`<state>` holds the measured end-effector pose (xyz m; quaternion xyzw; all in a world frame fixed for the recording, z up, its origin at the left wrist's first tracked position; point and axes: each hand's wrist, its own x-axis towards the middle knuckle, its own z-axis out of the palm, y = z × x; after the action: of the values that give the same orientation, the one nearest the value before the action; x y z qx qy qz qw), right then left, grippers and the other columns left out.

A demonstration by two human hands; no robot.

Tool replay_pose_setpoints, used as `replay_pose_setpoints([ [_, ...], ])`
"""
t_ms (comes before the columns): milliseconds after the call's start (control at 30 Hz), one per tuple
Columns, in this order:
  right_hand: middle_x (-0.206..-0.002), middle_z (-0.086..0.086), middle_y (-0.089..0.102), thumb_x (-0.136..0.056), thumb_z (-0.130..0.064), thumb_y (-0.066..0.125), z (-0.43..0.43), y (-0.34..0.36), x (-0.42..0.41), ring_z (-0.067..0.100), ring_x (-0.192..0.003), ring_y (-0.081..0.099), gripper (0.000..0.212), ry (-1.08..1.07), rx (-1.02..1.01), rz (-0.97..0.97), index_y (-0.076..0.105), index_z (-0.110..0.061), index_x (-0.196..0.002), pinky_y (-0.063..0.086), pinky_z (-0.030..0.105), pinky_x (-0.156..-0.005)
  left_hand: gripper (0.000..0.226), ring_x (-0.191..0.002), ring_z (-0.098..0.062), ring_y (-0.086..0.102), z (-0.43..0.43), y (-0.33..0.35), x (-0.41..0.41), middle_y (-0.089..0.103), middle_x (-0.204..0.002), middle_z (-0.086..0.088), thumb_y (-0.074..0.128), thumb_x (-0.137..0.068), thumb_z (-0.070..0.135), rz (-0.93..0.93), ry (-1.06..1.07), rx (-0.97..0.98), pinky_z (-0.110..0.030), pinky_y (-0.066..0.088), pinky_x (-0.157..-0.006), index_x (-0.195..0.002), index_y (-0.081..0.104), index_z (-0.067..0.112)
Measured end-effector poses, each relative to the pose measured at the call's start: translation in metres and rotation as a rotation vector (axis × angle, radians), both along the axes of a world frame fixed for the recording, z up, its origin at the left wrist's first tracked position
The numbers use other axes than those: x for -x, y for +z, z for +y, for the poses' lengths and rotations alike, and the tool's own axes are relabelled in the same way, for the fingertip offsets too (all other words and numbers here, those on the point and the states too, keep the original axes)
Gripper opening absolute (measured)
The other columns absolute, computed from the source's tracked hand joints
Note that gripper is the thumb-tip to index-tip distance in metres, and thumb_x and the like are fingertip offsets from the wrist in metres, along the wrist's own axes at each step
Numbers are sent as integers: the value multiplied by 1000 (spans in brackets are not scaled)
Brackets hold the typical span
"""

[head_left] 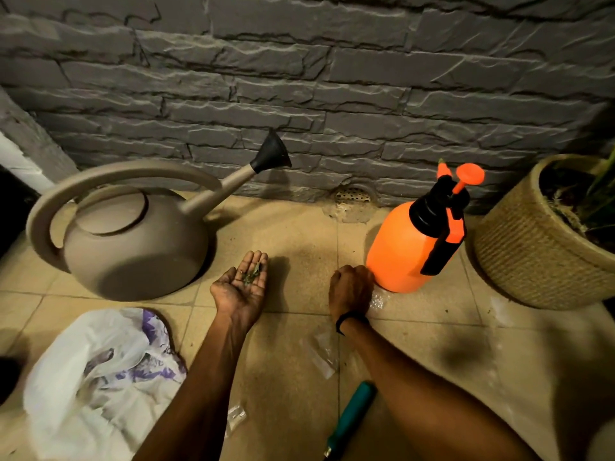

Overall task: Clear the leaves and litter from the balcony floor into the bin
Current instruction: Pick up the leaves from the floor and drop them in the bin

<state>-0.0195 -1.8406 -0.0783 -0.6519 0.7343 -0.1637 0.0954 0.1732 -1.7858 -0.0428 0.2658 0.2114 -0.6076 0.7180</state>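
My left hand point(240, 287) is held palm up over the beige floor tiles, fingers relaxed, with a few small dried leaf bits point(252, 273) lying in the palm. My right hand point(350, 289) is palm down on the floor with its fingers curled under, right beside the base of the orange sprayer; what its fingertips touch is hidden. Scraps of clear plastic litter point(321, 352) lie on the tiles between my forearms, and another scrap point(237, 416) sits lower down. A white plastic bag point(100, 371) with purple print lies open at the lower left.
A taupe watering can point(133, 237) stands at the left against the grey stone wall. An orange pressure sprayer point(416, 237) stands at the right, and a woven plant pot point(539, 247) beyond it. A teal-handled tool point(351, 415) lies under my right forearm. A floor drain point(352, 194) sits at the wall.
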Motion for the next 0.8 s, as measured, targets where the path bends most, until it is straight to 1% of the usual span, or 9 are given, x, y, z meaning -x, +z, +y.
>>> replay_pose_setpoints([
  [67,-94,17,63,-94,-21,55,-3,-1,-8,36,-99,55,20,11,-54,-77,71,-8,-90,43,43,-92,52,-120,-39,60,2,-2,-3,66,-122,-27,25,-104,26,-3,5,-2,-45,47,-106,-120,61,-8],
  [133,-102,14,63,-95,-26,53,-3,3,-23,32,-105,53,23,113,-104,-223,71,-12,-100,44,40,-91,52,-119,-39,60,2,-4,-7,68,-119,-28,25,-105,26,-13,3,-3,-45,48,-104,-117,62,-8],
  [233,-97,6,65,-92,-36,60,6,20,-59,23,-97,58,20,339,-122,-458,70,-19,-94,47,31,-83,49,-116,-40,60,3,-7,-12,68,-114,-28,26,-104,23,-38,33,-14,-46,49,-97,-115,61,-9],
  [400,-94,2,66,-86,-37,66,25,43,-110,19,-95,56,14,579,-160,-505,68,-24,-84,43,26,-80,48,-114,-35,63,6,-12,-21,67,-121,-24,28,-103,25,-57,39,-32,-45,44,-109,-120,62,-4],
  [500,-103,6,66,-91,-27,61,23,48,-113,17,-98,57,17,630,-158,-531,73,-18,-99,42,21,-83,46,-108,-32,64,9,-12,-25,71,-109,-22,30,-101,24,-57,46,-33,-42,45,-108,-117,64,-3],
  [533,-105,5,67,-92,-24,60,20,50,-109,15,-97,59,20,599,-141,-570,73,-16,-105,42,19,-83,45,-103,-31,65,9,-11,-26,72,-104,-22,30,-100,24,-53,51,-42,-40,47,-104,-113,64,-3],
  [600,-104,4,70,-93,-23,62,11,47,-101,14,-94,62,22,491,-80,-610,73,-14,-109,41,15,-81,41,-82,-26,65,10,-10,-30,72,-89,-18,32,-99,23,-32,78,-74,-36,55,-78,-103,65,-2],
  [667,-99,6,71,-93,-22,63,2,36,-91,18,-93,63,19,374,-48,-574,74,-13,-106,40,17,-79,31,-65,-20,57,14,-13,-36,65,-78,-11,37,-93,19,10,109,-77,-26,49,-56,-89,63,3],
  [800,-103,11,70,-92,-17,65,0,10,-80,24,-98,63,19,363,-148,-445,75,-12,-107,50,30,-89,31,-54,-14,42,24,-22,-47,48,-66,-1,33,-92,18,100,137,18,-23,36,-48,-71,55,10],
])
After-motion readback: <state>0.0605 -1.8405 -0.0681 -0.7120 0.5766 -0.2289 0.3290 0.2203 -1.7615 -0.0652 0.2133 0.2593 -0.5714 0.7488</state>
